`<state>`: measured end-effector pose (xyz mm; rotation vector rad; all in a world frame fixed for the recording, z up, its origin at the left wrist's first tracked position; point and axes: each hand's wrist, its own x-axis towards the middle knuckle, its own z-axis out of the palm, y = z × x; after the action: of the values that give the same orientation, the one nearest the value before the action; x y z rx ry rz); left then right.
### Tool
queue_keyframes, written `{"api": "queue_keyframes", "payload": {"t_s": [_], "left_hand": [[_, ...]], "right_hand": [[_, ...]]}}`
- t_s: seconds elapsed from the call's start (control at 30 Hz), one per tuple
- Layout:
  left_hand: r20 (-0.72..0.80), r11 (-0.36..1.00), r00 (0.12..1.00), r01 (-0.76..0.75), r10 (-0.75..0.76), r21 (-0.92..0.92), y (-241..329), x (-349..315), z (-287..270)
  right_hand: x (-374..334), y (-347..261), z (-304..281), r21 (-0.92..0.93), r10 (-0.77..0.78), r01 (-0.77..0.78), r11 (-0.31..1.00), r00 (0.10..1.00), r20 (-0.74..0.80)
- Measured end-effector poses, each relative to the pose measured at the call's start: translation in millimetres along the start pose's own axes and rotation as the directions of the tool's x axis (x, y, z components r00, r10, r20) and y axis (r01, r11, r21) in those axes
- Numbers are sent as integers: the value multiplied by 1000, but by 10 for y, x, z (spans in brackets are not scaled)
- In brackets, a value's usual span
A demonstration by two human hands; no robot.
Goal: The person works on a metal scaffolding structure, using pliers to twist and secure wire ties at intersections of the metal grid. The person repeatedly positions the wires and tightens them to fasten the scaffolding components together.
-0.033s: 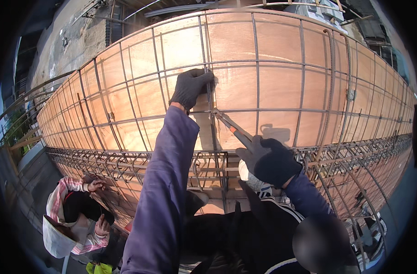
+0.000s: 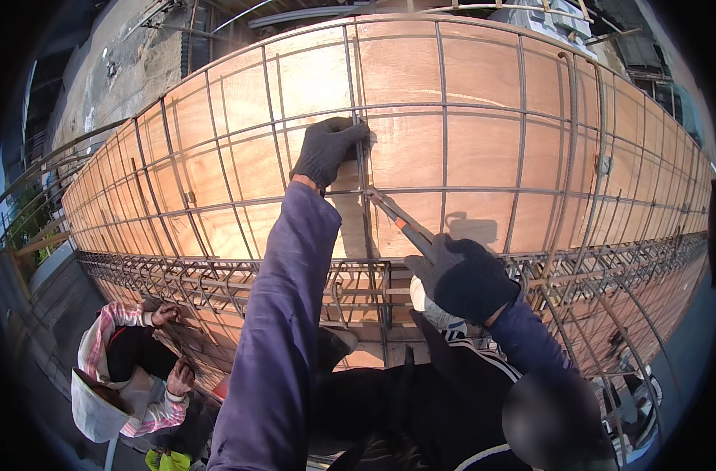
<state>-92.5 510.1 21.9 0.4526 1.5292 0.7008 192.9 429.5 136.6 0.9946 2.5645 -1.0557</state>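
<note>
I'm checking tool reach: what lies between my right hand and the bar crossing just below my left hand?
In the head view, pincers span it, handles in the right hand, tip at the bar crossing.

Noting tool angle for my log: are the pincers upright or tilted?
Tilted: the pincers slant up-left from the right hand toward a bar crossing.
</note>
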Motion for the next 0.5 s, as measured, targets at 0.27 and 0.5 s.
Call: {"api": "queue_keyframes", "payload": {"t_s": [0.27, 0.5], "left_hand": [[190, 985, 981, 57, -25, -164, -89, 103, -122], [-68, 988, 991, -107, 115, 116, -144, 41, -96]], "right_hand": [[149, 131, -432, 695, 149, -439, 569, 887, 438], [174, 583, -203, 598, 186, -527, 604, 823, 537]]}}
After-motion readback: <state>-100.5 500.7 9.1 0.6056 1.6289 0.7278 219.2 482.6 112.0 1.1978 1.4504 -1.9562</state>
